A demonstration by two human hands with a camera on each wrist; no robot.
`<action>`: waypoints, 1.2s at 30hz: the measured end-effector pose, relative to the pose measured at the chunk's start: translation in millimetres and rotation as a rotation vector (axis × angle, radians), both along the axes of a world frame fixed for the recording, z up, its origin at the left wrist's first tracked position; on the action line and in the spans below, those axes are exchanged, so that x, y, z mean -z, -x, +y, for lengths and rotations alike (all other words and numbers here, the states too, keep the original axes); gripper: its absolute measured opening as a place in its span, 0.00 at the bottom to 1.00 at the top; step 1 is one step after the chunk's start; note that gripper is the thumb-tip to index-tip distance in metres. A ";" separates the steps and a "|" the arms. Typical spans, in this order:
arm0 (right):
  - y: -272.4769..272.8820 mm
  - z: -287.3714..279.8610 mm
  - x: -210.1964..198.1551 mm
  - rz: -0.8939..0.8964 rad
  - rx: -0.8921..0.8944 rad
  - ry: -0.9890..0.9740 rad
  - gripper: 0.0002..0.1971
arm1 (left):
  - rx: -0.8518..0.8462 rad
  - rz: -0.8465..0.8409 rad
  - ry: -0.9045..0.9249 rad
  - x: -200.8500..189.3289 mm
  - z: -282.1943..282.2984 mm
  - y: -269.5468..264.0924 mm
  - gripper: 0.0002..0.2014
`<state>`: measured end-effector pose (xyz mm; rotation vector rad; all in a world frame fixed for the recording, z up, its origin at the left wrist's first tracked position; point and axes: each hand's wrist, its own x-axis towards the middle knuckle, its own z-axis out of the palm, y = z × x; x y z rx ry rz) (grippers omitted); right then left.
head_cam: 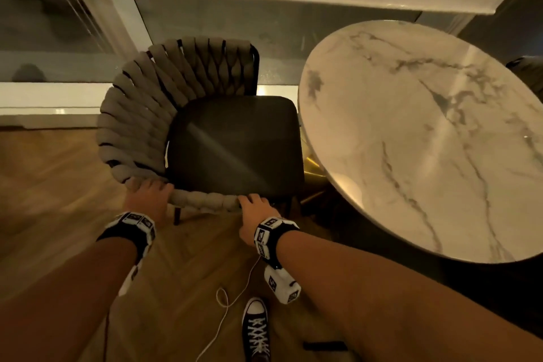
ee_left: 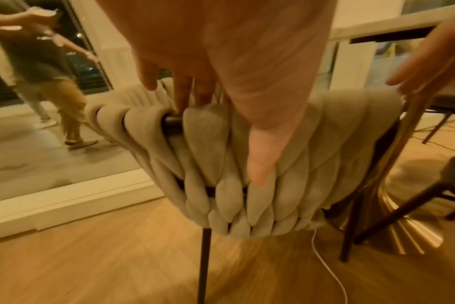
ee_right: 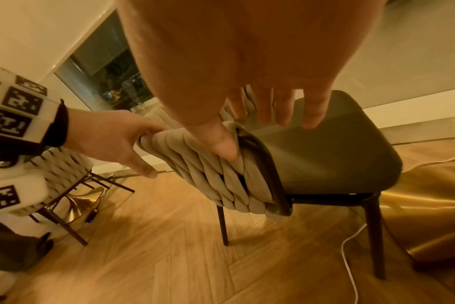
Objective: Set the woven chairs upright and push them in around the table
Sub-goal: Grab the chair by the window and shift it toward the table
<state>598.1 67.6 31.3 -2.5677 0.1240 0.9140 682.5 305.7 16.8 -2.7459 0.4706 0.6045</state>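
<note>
A woven chair (head_cam: 235, 141) stands upright on its dark legs, with a thick beige weave (head_cam: 138, 114) round a dark seat. Its seat front faces the round marble table (head_cam: 426, 138) at the right and slightly underlaps the table's edge. My left hand (head_cam: 150, 197) grips the near woven rim, fingers over the top and thumb (ee_left: 260, 156) pressed on the outer weave. My right hand (head_cam: 255, 209) holds the rim's end nearest the table, thumb (ee_right: 225, 147) outside and fingers (ee_right: 286, 115) hanging over the inside.
A second woven chair (ee_right: 62, 170) stands to the left beside another gold base. The table's gold pedestal base (ee_left: 403, 216) sits just right of the chair legs. A white cable (head_cam: 229, 303) trails on the wooden floor by my shoe (head_cam: 255, 329). A glass wall (head_cam: 205, 17) runs behind the chair.
</note>
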 end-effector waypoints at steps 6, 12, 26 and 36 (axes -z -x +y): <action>-19.4 15.2 25.8 0.045 0.045 -0.013 0.35 | -0.053 -0.078 0.097 23.2 5.7 4.5 0.30; -38.2 18.5 25.0 0.077 0.012 0.037 0.30 | -0.024 0.076 0.060 26.2 1.0 -34.2 0.32; -29.5 34.7 27.3 0.057 -0.088 0.087 0.27 | -0.123 0.040 0.145 49.4 -3.9 -8.5 0.11; -7.2 40.8 34.9 0.064 -0.055 0.086 0.26 | -0.116 0.017 0.219 49.3 1.7 13.6 0.12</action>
